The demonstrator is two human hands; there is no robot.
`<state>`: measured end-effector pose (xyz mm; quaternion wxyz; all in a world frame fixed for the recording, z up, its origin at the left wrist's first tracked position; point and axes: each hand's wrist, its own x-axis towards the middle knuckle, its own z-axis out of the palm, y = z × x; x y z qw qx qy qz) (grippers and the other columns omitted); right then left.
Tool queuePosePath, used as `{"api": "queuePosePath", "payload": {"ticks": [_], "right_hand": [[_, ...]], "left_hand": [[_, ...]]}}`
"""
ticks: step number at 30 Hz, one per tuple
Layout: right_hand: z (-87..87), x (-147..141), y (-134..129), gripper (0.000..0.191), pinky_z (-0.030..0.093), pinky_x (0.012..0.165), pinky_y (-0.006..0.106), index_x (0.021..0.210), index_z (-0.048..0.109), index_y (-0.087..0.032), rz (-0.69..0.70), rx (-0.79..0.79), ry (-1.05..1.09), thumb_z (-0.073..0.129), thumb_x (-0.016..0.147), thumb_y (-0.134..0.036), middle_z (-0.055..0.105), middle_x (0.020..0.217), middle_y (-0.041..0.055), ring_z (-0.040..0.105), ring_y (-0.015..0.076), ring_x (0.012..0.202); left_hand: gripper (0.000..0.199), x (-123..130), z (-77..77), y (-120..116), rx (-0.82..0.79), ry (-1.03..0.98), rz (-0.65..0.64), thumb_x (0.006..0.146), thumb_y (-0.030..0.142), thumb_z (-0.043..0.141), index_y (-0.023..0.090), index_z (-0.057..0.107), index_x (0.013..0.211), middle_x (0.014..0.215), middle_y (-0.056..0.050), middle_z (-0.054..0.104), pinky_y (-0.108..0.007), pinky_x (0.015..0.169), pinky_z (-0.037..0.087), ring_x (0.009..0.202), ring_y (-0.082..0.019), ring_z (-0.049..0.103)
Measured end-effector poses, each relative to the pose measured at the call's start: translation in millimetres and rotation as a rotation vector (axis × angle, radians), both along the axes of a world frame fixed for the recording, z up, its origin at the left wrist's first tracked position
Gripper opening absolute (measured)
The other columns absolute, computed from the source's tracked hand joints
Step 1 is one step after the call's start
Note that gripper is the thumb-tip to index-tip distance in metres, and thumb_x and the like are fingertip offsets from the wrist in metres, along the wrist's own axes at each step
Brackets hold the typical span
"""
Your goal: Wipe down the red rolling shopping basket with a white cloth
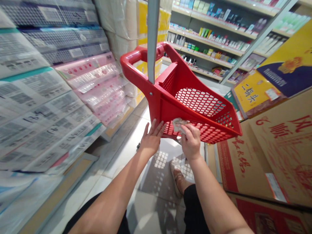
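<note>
A red plastic shopping basket (pixel 156 107) with a loop handle, honeycomb-holed sides and a grey metal pole (pixel 152 42) stands in front of me. My left hand (pixel 151 138) lies with fingers spread against its near side, close to the lower left corner. My right hand (pixel 191 138) pinches a crumpled whitish cloth or tissue (pixel 178 123) and presses it to the perforated near side. Some of the cloth is hidden behind my fingers. Nothing shows inside the basket through its open top.
Wrapped packs (pixel 44 97) are stacked along the left. Cardboard boxes (pixel 265 156) and a yellow box (pixel 258 91) line the right. Shelves (pixel 214 42) of bottles and tubes stand ahead. My shoe (pixel 175 172) rests on the tiled floor (pixel 146 201) of this narrow aisle.
</note>
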<state>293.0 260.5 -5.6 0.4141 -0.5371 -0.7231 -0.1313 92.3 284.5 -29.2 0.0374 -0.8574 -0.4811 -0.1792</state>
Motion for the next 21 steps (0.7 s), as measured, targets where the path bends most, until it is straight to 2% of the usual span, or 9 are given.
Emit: {"api": "queuePosePath", "payload": {"ticks": [2,6,10,14,16,21], "right_hand": [[-0.3,5.1,0.2,0.036,0.045,0.097,0.042,0.117,0.063,-0.022,-0.032,0.025,0.014,0.047,0.087,-0.010,0.061,0.115,0.0105,0.053,0.0241,0.111],[-4.2,10.9,3.5,0.035,0.048,0.093,0.041,0.113,0.065,-0.022,0.021,-0.075,-0.039,0.045,0.088,-0.010,0.062,0.112,0.0098,0.054,0.0237,0.107],[-6.4,10.5,5.9,0.038,0.045,0.096,0.045,0.121,0.061,-0.022,-0.062,-0.022,0.019,0.046,0.087,-0.011,0.060,0.117,0.0110,0.052,0.0252,0.110],[-8.0,7.0,6.5,0.038,0.048,0.094,0.044,0.120,0.061,-0.022,0.003,-0.075,-0.014,0.043,0.088,-0.012,0.061,0.115,0.0105,0.054,0.0244,0.108],[-9.5,5.5,6.3,0.038,0.046,0.096,0.045,0.121,0.060,-0.023,-0.014,-0.060,0.018,0.043,0.089,-0.012,0.060,0.118,0.0103,0.054,0.0244,0.110],[-12.3,5.8,6.1,0.036,0.048,0.093,0.042,0.114,0.064,-0.020,0.012,-0.221,-0.044,0.046,0.086,-0.010,0.063,0.112,0.0114,0.055,0.0247,0.107]], "left_hand": [[0.071,0.8,-0.9,0.2,0.008,-0.003,0.015,0.083,0.019,0.045,0.023,0.020,0.150,0.156,0.001,0.019,-0.054,0.118,0.008,0.145,-0.027,-0.006],[0.073,0.6,-2.2,0.1,0.017,-0.002,0.045,0.084,0.020,0.045,0.023,0.016,0.150,0.156,0.001,0.020,-0.055,0.118,0.005,0.146,-0.027,-0.006],[0.073,1.1,-3.0,-0.5,0.013,0.005,0.059,0.084,0.020,0.046,0.024,0.016,0.150,0.155,0.002,0.022,-0.056,0.118,0.006,0.146,-0.028,-0.005],[0.072,2.3,-3.9,-1.0,-0.001,0.016,0.042,0.084,0.022,0.048,0.024,0.018,0.150,0.156,0.000,0.022,-0.056,0.118,0.008,0.145,-0.030,-0.005],[0.072,2.6,-4.1,-1.0,-0.006,0.018,0.036,0.085,0.023,0.047,0.024,0.018,0.150,0.156,0.001,0.021,-0.056,0.118,0.008,0.145,-0.030,-0.006],[0.071,2.2,-3.8,-0.6,-0.017,0.002,0.033,0.084,0.022,0.048,0.025,0.021,0.150,0.156,0.000,0.023,-0.056,0.118,0.011,0.145,-0.029,-0.006]]}}
